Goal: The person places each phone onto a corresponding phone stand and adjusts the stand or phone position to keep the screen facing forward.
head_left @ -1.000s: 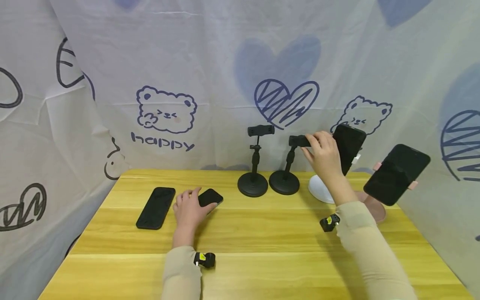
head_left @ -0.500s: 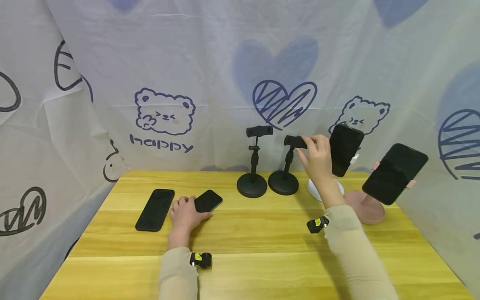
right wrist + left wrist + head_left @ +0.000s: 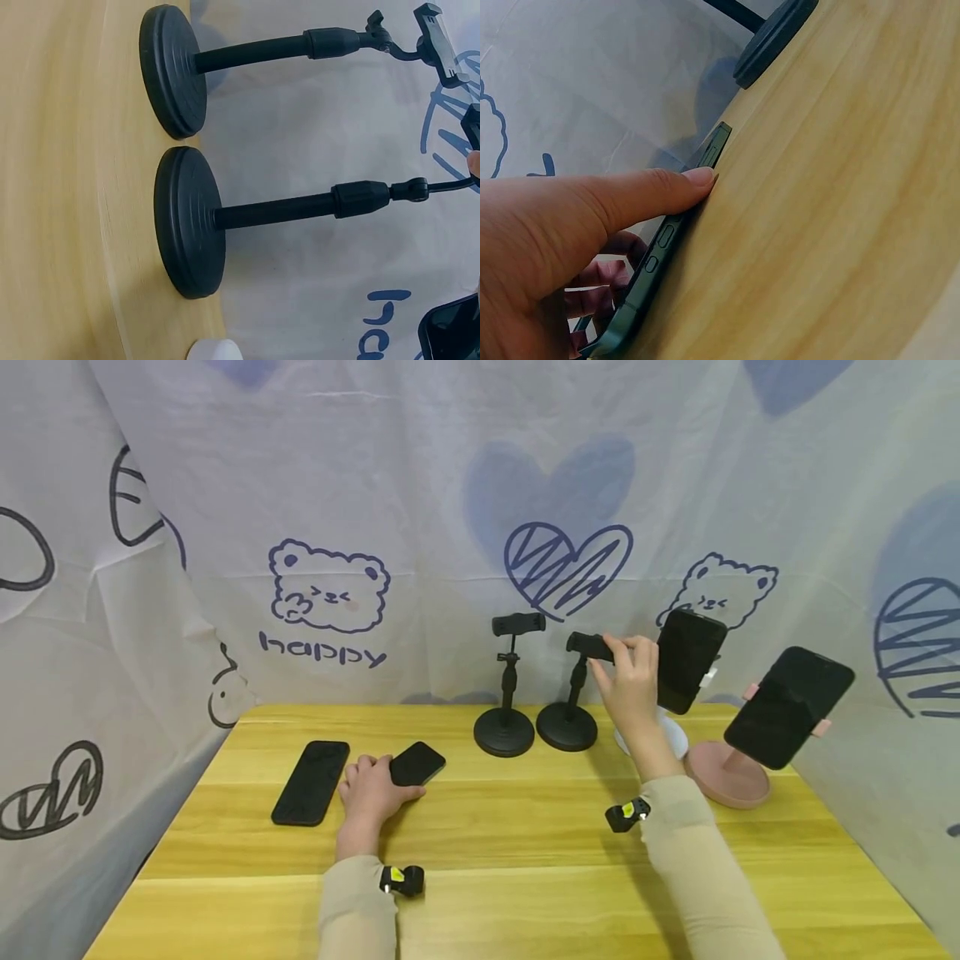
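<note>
My left hand (image 3: 372,795) grips a dark smartphone (image 3: 417,764) lying on the table, thumb along its near edge and fingers round the opposite side. The left wrist view shows the thumb (image 3: 660,193) close by the side buttons of the phone (image 3: 654,262). At the back, my right hand (image 3: 632,683) pinches the clamp (image 3: 591,646) on top of a black phone stand (image 3: 567,725). In the right wrist view that stand's base (image 3: 191,225) is upright on the table, and only a bit of a finger shows at the frame's edge.
Left of my left hand lies a larger black smartphone (image 3: 311,782). Another black phone stand (image 3: 504,730) is beside the pinched one. To the right, a white stand (image 3: 672,737) and a pink stand (image 3: 726,774) each hold a phone. A printed cloth (image 3: 435,518) hangs behind the table.
My right hand has shifted left and slightly down, with the clamp swinging a little left. My left thumb has moved off the phone's face towards its near edge.
</note>
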A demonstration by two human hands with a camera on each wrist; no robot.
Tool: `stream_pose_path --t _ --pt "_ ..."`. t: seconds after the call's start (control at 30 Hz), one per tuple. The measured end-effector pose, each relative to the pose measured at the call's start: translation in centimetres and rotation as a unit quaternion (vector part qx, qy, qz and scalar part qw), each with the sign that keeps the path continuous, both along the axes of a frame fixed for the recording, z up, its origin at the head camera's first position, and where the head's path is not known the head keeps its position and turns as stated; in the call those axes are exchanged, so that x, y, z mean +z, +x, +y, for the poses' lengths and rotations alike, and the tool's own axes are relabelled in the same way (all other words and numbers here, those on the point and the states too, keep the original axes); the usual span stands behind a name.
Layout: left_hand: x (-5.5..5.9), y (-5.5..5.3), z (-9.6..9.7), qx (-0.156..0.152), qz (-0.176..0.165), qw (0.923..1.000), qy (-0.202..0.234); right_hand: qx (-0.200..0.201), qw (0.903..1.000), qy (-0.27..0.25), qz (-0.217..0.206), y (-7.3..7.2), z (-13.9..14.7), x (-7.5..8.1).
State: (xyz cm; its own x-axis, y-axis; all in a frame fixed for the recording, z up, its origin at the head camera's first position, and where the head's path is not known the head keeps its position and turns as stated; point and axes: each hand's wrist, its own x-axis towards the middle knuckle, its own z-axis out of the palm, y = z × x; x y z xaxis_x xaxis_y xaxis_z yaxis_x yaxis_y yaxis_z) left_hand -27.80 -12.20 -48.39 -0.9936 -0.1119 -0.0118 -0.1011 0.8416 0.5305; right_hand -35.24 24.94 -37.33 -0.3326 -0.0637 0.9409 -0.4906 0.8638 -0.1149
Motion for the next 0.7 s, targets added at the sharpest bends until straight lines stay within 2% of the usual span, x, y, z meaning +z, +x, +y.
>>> stream_pose_path --t 0.4,0.7 --pt "0.0 0.1 -0.1 -0.004 0.0 1.0 0.0 0.011 0.9989 0.044 0.009 0.4 1.5 0.5" --pt "0.0 0.0 -0.3 -0.003 0.01 0.9997 -0.02 -0.01 0.9926 0.119 0.017 0.4 3.2 0.9"
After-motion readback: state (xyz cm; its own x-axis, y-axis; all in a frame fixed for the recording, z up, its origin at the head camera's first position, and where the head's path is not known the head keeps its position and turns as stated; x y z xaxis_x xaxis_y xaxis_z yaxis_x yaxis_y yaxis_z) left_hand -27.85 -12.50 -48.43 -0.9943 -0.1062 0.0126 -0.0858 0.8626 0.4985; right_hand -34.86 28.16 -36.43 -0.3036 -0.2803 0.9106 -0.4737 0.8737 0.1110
